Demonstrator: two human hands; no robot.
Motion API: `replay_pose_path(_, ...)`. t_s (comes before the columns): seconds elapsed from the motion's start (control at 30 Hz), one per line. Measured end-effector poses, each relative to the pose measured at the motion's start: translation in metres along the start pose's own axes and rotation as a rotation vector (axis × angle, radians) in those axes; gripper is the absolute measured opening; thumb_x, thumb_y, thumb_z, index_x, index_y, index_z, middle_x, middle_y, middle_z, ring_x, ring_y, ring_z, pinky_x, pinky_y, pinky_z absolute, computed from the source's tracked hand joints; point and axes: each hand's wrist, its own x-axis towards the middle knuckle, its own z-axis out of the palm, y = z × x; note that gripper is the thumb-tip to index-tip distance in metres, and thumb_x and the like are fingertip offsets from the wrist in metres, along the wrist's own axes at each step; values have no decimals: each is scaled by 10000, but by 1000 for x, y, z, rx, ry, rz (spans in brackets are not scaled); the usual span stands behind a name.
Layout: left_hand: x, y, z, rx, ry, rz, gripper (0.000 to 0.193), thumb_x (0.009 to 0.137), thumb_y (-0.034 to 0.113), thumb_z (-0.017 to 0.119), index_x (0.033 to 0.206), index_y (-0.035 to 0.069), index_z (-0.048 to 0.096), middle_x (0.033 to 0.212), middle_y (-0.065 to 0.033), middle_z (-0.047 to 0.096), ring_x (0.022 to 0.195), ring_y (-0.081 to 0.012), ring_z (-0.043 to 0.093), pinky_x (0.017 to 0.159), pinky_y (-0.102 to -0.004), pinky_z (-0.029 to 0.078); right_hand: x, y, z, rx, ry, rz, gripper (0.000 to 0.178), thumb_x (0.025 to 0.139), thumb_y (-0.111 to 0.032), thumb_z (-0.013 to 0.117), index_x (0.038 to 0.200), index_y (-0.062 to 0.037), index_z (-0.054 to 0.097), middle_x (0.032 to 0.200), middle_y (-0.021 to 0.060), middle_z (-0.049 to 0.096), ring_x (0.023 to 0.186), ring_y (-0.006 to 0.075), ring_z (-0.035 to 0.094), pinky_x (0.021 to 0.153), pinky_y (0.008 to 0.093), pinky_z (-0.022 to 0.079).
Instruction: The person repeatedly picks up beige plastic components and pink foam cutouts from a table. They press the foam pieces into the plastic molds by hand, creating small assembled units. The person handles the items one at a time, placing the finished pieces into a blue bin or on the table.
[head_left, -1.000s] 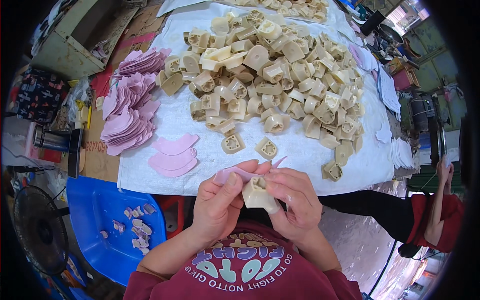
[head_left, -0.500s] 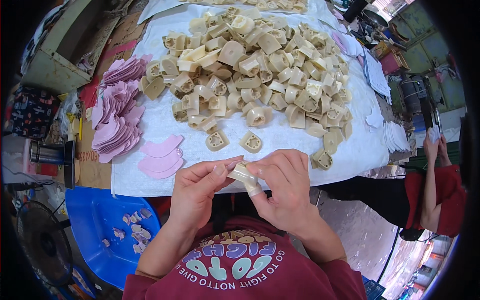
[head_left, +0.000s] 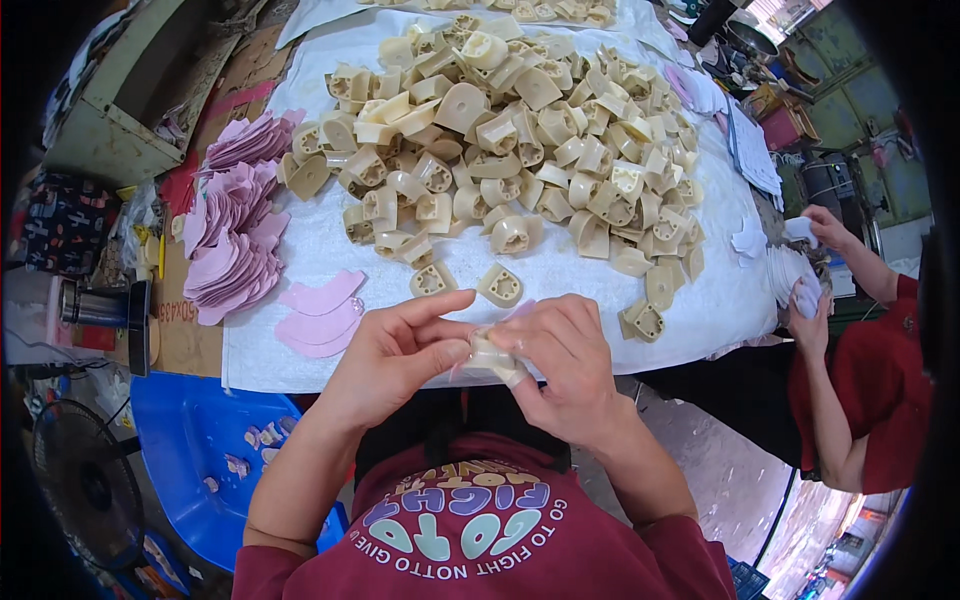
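Over the table's near edge, my right hand [head_left: 565, 365] grips a small cream plastic shoe heel [head_left: 492, 355] between thumb and fingers. A pale wrap covers part of the right thumb. My left hand [head_left: 390, 355] meets the heel's left side with its thumb and a finger, while the index finger is raised and stretched. A bit of pink sheet shows beside the heel; how it sits on the heel is hidden by my fingers. Two loose shoe heels [head_left: 500, 286] lie just beyond my hands, with cut pink pieces [head_left: 318, 325] to their left.
A big pile of cream heels [head_left: 530, 150] covers the white table sheet [head_left: 390, 285]. Stacks of pink pieces [head_left: 232, 270] stand at left. Below the left edge is a blue basin [head_left: 190, 470] with scraps, near a black fan [head_left: 85, 485]. At right, a co-worker [head_left: 860, 370] handles white pieces.
The heel has turned in my fingers. My left index finger has lifted and straightened. At right, the co-worker's hands have parted and come nearer the table.
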Motion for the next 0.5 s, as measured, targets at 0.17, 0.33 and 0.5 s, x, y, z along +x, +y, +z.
replay_pose_path(0.17,2,17,1,418,-131,-29,623,827,-39,627,1404,76,422,897,-62,678,831,-92,599,737,-236,474,-2,-3,7,77,-49,23,353,598,17,652,944,-45,621,846,71,590,794,272,541,731,378,403)
replay_pose_path(0.33,17,13,-16,411,-213,-150,509,844,21,637,1335,69,512,891,-69,678,819,-104,618,736,-246,489,-15,-1,17,426,-106,373,293,704,-30,698,992,-39,646,837,66,604,812,210,566,759,323,434)
replay_pose_path(0.5,5,-29,-14,-153,-23,90,261,868,71,627,1122,21,659,1023,-138,655,920,-193,639,786,-301,522,-13,-12,19,799,-14,752,241,777,-104,726,999,-23,675,924,42,657,866,106,591,774,262,467)
